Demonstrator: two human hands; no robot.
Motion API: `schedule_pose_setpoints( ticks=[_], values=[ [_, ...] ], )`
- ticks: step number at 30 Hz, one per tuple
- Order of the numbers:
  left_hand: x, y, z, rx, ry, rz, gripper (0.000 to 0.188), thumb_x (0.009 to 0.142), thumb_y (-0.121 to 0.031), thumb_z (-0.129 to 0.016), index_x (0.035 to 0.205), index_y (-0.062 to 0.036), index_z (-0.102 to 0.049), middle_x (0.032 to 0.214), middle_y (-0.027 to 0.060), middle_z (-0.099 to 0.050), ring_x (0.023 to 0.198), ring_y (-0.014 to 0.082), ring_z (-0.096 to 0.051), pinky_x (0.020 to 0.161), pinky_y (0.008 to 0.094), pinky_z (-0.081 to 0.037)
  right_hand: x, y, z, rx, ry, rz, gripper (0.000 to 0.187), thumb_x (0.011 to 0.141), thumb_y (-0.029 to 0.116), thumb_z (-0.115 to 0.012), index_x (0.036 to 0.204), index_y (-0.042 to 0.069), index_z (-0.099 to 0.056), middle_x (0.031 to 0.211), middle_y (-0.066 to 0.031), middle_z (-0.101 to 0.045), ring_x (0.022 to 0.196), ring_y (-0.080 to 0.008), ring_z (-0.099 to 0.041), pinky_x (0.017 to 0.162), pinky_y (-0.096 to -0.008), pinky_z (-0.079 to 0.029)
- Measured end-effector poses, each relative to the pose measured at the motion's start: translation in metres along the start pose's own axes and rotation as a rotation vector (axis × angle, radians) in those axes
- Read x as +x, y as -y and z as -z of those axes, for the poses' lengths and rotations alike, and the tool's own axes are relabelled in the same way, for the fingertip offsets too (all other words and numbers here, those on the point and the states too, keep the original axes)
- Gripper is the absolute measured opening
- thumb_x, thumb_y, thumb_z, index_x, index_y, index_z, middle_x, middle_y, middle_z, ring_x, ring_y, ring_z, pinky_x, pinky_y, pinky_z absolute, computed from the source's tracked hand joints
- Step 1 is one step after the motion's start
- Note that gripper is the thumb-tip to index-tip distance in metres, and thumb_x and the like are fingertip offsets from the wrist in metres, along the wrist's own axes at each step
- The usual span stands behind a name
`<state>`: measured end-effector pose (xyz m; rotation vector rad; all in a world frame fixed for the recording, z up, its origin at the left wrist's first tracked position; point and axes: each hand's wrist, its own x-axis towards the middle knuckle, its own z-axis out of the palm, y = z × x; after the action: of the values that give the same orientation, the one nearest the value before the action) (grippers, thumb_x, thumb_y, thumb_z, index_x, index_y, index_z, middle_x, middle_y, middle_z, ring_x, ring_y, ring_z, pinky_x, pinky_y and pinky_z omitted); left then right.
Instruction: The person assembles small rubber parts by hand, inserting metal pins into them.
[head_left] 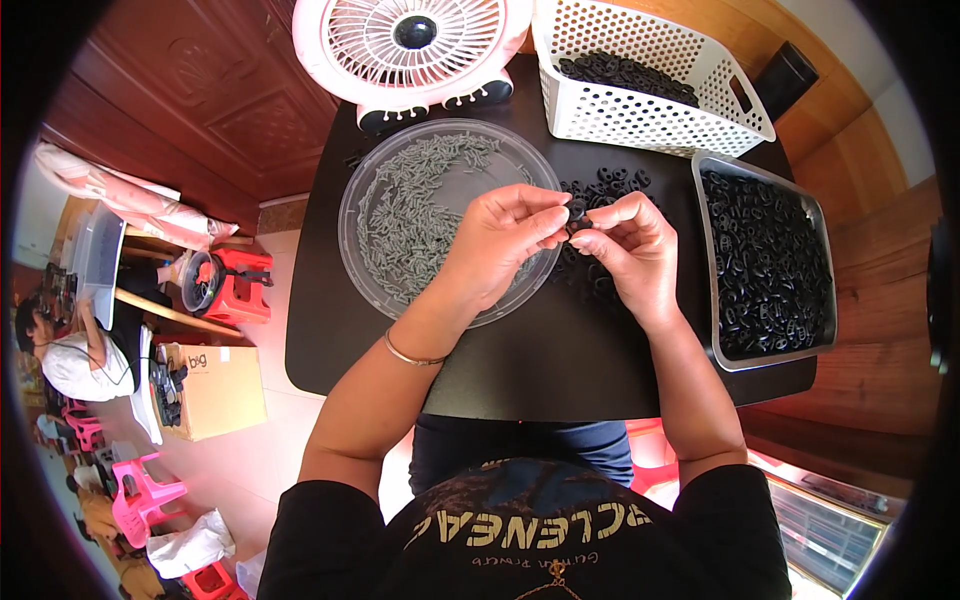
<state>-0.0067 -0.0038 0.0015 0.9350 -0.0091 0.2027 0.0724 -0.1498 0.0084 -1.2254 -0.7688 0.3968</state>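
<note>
Over the dark table [510, 385], my two hands meet in front of me. My left hand [508, 238] pinches a small black piece [577, 213] between thumb and fingertips. The thumb and forefinger of my right hand [636, 248] close on the same piece from the other side. It looks like a small plastic fitting; its exact kind is too small to tell. Under my left hand sits a round clear tub [352, 262] holding many short grey-green pegs [405, 215]. A loose heap of black rings or loops [615, 187] lies just beyond my hands, partly hidden by them.
At the right, a metal tray [708, 330] is full of black parts. A white perforated basket [640, 128] with more black parts stands at the back, beside a pink fan [415, 55]. Off to the left are a cardboard box [225, 395], a red stool [242, 288] and a seated person [80, 365].
</note>
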Motion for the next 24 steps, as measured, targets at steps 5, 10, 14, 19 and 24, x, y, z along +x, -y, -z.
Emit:
schedule_pose_setpoints(
  ticks=[5, 10, 14, 19, 24],
  values=[
    [0.0002, -0.0017, -0.0021, 0.014, -0.092, 0.019, 0.015, 0.080, -0.005, -0.060, 0.094, -0.0003, -0.060, 0.080, 0.0037, -0.059, 0.070, 0.0077, -0.055, 0.063, 0.0190, -0.045, 0.0004, 0.0024, -0.0018, -0.043, -0.007, -0.028, 0.014, 0.075, -0.008, -0.061, 0.083, 0.001, -0.054, 0.083, -0.0042, -0.057, 0.078, -0.0093, -0.058, 0.071, -0.0221, -0.050],
    [-0.0004, -0.0029, -0.0007, -0.006, -0.084, 0.023, 0.016, 0.080, -0.006, -0.061, 0.095, -0.0003, -0.060, 0.079, 0.0030, -0.059, 0.070, 0.0073, -0.055, 0.063, 0.0187, -0.045, 0.0016, 0.0048, -0.0022, -0.065, 0.000, 0.018, 0.012, 0.076, -0.007, -0.061, 0.082, 0.001, -0.054, 0.082, -0.0030, -0.057, 0.078, -0.0071, -0.057, 0.069, -0.0202, -0.048],
    [-0.0009, -0.0036, -0.0010, -0.014, -0.097, 0.025, 0.017, 0.080, -0.006, -0.062, 0.095, -0.0002, -0.060, 0.079, 0.0026, -0.059, 0.069, 0.0072, -0.055, 0.063, 0.0181, -0.045, 0.0024, 0.0066, 0.0008, -0.061, 0.013, -0.081, 0.012, 0.076, -0.005, -0.061, 0.082, 0.002, -0.055, 0.080, -0.0022, -0.058, 0.075, -0.0056, -0.056, 0.067, -0.0187, -0.047],
    [0.0001, -0.0033, 0.0010, 0.033, -0.088, 0.013, 0.017, 0.079, -0.006, -0.062, 0.095, 0.0001, -0.061, 0.079, 0.0030, -0.060, 0.069, 0.0072, -0.055, 0.063, 0.0179, -0.045, 0.0042, 0.0077, 0.0016, -0.069, 0.011, -0.116, 0.011, 0.076, -0.005, -0.062, 0.080, 0.003, -0.055, 0.077, -0.0015, -0.058, 0.072, -0.0048, -0.056, 0.065, -0.0179, -0.047],
    [0.0006, -0.0042, 0.0004, 0.067, -0.078, -0.011, 0.016, 0.079, -0.005, -0.062, 0.094, 0.0011, -0.061, 0.080, 0.0039, -0.060, 0.069, 0.0076, -0.055, 0.063, 0.0184, -0.045, 0.0041, 0.0057, 0.0009, -0.050, -0.020, -0.121, 0.011, 0.076, -0.006, -0.062, 0.081, 0.003, -0.056, 0.076, -0.0012, -0.059, 0.070, -0.0047, -0.056, 0.064, -0.0177, -0.047]
  ],
)
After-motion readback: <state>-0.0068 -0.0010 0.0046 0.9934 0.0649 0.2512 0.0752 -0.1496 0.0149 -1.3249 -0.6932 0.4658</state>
